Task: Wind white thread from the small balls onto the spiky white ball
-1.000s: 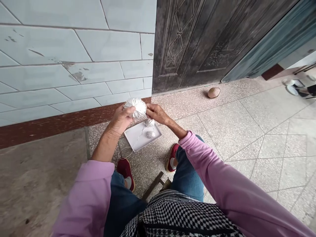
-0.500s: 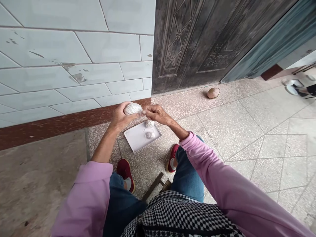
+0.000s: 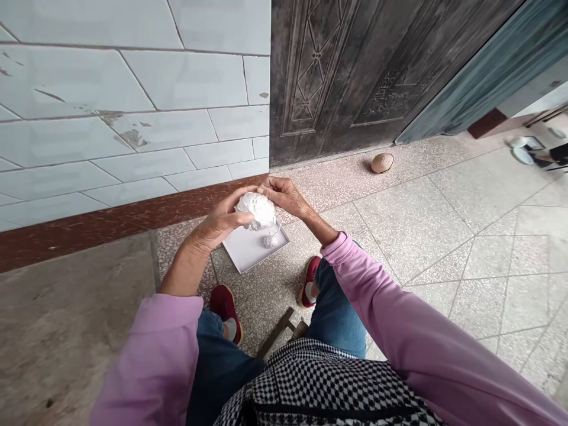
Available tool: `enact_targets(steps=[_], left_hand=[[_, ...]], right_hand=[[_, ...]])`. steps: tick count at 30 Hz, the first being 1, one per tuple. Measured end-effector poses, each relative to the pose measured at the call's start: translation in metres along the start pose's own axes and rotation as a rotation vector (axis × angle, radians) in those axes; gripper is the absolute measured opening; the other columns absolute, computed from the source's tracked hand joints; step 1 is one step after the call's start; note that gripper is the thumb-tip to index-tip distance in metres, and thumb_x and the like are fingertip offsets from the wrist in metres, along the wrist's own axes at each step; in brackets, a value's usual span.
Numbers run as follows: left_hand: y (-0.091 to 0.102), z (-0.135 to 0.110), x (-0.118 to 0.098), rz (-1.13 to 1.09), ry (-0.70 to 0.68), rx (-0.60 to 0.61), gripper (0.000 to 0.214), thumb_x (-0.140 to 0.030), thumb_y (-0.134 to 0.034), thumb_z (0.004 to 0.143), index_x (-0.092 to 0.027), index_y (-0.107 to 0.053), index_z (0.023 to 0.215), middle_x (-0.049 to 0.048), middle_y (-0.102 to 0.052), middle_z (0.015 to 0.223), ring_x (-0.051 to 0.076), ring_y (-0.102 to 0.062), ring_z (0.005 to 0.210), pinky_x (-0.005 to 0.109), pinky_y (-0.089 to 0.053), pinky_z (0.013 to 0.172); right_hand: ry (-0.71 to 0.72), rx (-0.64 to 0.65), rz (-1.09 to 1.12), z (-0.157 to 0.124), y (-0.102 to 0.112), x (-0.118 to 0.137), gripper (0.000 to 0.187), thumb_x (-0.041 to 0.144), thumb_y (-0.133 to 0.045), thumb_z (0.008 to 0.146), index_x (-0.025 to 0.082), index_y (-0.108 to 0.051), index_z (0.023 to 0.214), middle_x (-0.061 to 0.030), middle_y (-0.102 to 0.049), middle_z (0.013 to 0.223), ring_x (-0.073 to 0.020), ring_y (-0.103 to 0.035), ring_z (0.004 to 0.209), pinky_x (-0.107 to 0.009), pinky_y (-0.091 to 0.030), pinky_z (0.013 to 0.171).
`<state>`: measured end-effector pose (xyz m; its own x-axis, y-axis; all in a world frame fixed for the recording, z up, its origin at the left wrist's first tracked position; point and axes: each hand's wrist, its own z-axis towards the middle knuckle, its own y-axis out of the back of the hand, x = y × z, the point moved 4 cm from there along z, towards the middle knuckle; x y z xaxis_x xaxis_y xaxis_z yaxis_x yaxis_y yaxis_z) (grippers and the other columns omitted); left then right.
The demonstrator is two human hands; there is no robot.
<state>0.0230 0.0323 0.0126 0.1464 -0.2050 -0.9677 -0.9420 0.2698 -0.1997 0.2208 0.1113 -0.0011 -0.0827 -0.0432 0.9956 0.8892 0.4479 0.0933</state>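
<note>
My left hand [image 3: 222, 218] is wrapped round a ball of white yarn [image 3: 258, 211], thumb across its front. At the ball's upper right edge, the closed fingers of my right hand [image 3: 287, 196] pinch the yarn; the exact hold is partly hidden. Below the hands, a shallow white tray [image 3: 243, 253] lies on the floor. A smaller white yarn ball [image 3: 270, 241] rests in it, with a thin strand running up from it towards the held ball.
A tiled wall [image 3: 133, 136] and a dark carved door [image 3: 328, 77] stand ahead. A rounded tan object [image 3: 382, 163] lies by the doorstep. My red shoes [image 3: 225, 307] flank the tray's near side, with part of a wooden stool [image 3: 277, 331] between my legs.
The larger ball has turned in my left hand and moved slightly right and down, now covering the tray's far part. My right hand has moved up to the ball's upper edge.
</note>
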Motion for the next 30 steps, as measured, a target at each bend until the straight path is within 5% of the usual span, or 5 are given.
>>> enact_targets(steps=[2,9,18,24,30], left_hand=[[0.002,0.001,0.0,-0.047,-0.015,-0.054,0.084,-0.049,-0.114,0.068,-0.02,-0.088,0.143,0.0175,-0.089,0.133,0.041,-0.086,0.119,0.044,-0.073,0.093],[0.018,0.011,0.005,-0.139,-0.145,-0.276,0.068,-0.047,-0.109,0.069,-0.024,-0.079,0.126,0.0115,-0.086,0.123,0.036,-0.084,0.119,0.047,-0.074,0.101],[0.051,0.02,0.009,0.212,-0.227,-0.542,0.084,-0.048,-0.114,0.057,-0.027,-0.073,0.127,0.0058,-0.079,0.118,0.033,-0.076,0.112,0.04,-0.064,0.094],[0.033,0.011,0.005,0.435,-0.092,-0.266,0.072,-0.05,-0.111,0.064,-0.027,-0.083,0.126,0.0073,-0.083,0.113,0.035,-0.076,0.104,0.041,-0.06,0.087],[0.01,0.002,0.004,0.143,0.03,0.006,0.077,-0.052,-0.115,0.07,-0.022,-0.088,0.135,0.0136,-0.087,0.118,0.036,-0.082,0.102,0.043,-0.068,0.087]], right_hand=[[-0.001,0.009,0.004,0.002,-0.004,-0.004,0.061,0.047,-0.099,0.121,0.025,-0.059,0.08,0.0066,-0.048,0.067,-0.0151,-0.038,0.068,-0.031,-0.03,0.062],[0.056,0.124,-0.15,-0.003,-0.018,-0.009,0.05,0.007,-0.072,0.124,0.022,-0.06,0.078,0.0042,-0.059,0.069,-0.0137,-0.05,0.067,-0.029,-0.038,0.068],[0.114,0.301,-0.162,-0.017,-0.031,-0.001,0.048,0.031,-0.085,0.128,0.022,-0.066,0.084,0.0021,-0.064,0.076,-0.0168,-0.055,0.073,-0.03,-0.041,0.071],[0.06,0.139,-0.084,-0.011,-0.009,0.015,0.053,0.024,-0.091,0.124,0.024,-0.063,0.079,0.0047,-0.053,0.07,-0.0166,-0.045,0.072,-0.033,-0.038,0.07],[-0.001,0.072,-0.077,-0.007,0.004,0.019,0.061,0.033,-0.102,0.12,0.026,-0.059,0.077,0.0053,-0.05,0.066,-0.0179,-0.046,0.075,-0.034,-0.038,0.071]])
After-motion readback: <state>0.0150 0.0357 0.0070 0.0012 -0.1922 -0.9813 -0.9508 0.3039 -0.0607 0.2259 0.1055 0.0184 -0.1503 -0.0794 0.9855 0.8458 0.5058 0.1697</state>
